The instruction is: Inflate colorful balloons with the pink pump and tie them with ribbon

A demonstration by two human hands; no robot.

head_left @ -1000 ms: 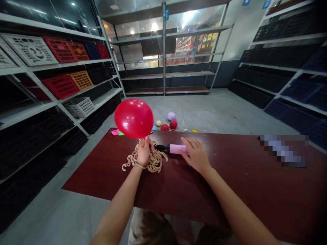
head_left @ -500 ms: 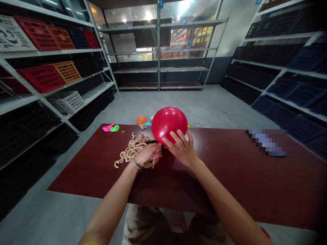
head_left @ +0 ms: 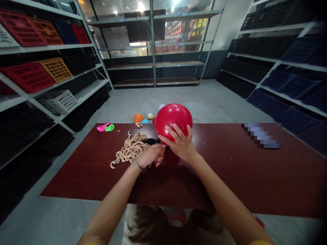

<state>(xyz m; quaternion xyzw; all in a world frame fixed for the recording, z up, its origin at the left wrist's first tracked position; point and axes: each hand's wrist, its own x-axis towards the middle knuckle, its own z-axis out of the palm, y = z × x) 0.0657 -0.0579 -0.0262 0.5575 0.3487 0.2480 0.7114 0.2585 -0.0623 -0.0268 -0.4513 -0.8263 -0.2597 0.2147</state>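
A round, inflated red balloon [head_left: 175,117] stands above the table's far edge. My left hand [head_left: 152,154] is closed at the balloon's lower end, apparently around its neck, which the fingers mostly hide. My right hand [head_left: 182,143] cups the balloon's lower right side, fingers spread over its surface. Just behind my left hand lies a black object [head_left: 150,141], partly hidden; its kind is unclear. Left of that hand is a pile of beige curled pieces [head_left: 131,149] on the dark red-brown table [head_left: 242,180].
Limp pink [head_left: 103,127] and green balloons [head_left: 110,127] lie at the table's far left. Beyond the edge are an orange balloon [head_left: 138,118] and other small balloons. A blurred flat item [head_left: 262,136] lies right. Shelves with crates [head_left: 57,69] line the sides.
My right hand has closed in on the balloon, its fingers now lying against it. The view has shifted slightly, and more of the black object shows behind my left hand.
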